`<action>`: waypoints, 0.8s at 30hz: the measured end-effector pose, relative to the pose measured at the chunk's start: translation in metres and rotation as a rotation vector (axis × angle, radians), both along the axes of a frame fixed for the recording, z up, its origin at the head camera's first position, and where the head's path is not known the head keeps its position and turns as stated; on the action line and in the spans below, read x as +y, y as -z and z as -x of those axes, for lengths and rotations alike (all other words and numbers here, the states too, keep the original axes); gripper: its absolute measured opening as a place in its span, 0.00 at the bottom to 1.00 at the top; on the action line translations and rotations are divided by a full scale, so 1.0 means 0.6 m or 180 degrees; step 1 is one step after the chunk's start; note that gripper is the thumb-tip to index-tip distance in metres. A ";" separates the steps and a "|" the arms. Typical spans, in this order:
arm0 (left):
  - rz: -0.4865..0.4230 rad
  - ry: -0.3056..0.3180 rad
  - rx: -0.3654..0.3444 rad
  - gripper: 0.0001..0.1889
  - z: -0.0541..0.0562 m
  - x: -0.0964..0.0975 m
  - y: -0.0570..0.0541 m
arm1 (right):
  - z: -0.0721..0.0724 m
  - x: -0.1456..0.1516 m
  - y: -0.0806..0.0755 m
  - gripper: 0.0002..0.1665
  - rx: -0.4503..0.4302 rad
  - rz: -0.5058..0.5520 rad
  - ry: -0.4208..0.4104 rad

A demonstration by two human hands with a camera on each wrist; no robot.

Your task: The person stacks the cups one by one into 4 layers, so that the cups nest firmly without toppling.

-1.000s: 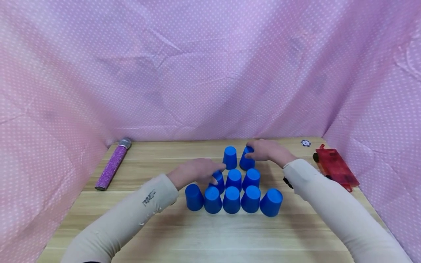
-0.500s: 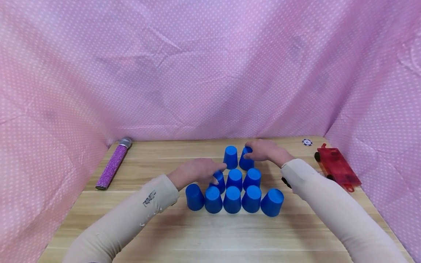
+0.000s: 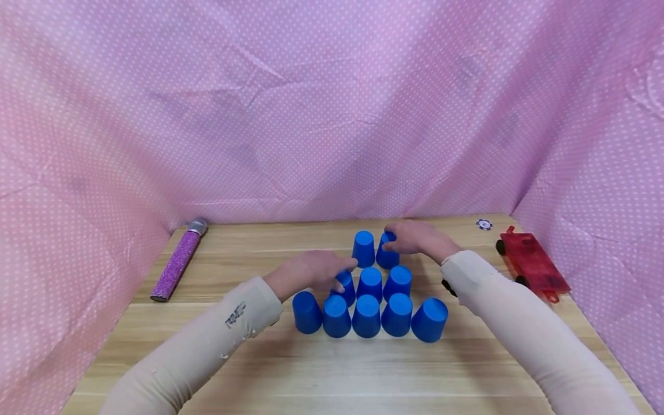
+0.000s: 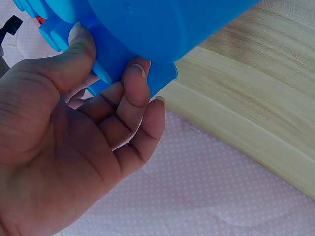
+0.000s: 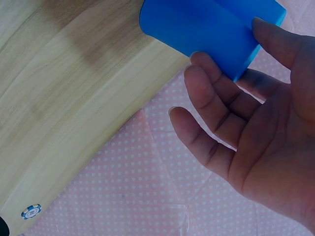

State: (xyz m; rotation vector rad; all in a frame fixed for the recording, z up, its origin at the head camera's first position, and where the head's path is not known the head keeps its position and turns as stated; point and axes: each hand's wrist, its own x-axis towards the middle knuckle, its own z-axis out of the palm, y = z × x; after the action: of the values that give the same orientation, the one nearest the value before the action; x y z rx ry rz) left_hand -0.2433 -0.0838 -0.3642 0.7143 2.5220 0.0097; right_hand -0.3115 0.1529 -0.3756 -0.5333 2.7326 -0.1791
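Note:
Several blue cups stand upside down in three rows on the wooden table (image 3: 321, 369). With thumb and fingers my left hand (image 3: 313, 270) holds the left cup (image 3: 348, 281) of the middle row; in the left wrist view its thumb presses that cup (image 4: 106, 46). My right hand (image 3: 417, 237) grips the right cup (image 3: 387, 257) of the back row, which the right wrist view shows between thumb and fingers (image 5: 204, 88). Beside it stands the other back cup (image 3: 363, 249), a narrow gap apart. The front-row right cup (image 3: 429, 320) leans slightly outward in view.
A glittery purple microphone (image 3: 178, 262) lies at the left edge. On the right lie a red translucent toy car (image 3: 534, 265) and, farther back, a poker chip (image 3: 485, 224). Pink dotted cloth (image 3: 332, 115) hangs behind and along both sides of the table.
My right hand and its cup have shifted slightly left, narrowing the gap to the other back cup. My left hand stays on its cup, and the other cups look unmoved.

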 end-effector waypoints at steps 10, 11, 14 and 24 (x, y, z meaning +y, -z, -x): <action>0.0030 -0.0006 -0.0012 0.38 0.000 0.002 -0.001 | 0.002 -0.001 0.004 0.35 0.0026 0.0009 0.0019; 0.0033 0.0000 -0.0009 0.38 0.000 0.002 -0.001 | 0.001 0.000 0.004 0.35 0.0026 0.0011 0.0021; 0.0046 0.0024 0.0005 0.38 0.000 0.003 -0.002 | 0.000 0.001 0.003 0.35 0.0041 0.0001 0.0010; 0.0006 -0.0040 -0.0051 0.37 0.000 0.002 -0.002 | -0.013 0.015 -0.025 0.41 0.0083 0.0153 0.0082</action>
State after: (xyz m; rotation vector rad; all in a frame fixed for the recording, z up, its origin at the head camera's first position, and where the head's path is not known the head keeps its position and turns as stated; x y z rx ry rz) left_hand -0.2433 -0.0827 -0.3629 0.6949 2.5109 0.0175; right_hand -0.3039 0.1620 -0.3607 -0.5173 2.7676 -0.2467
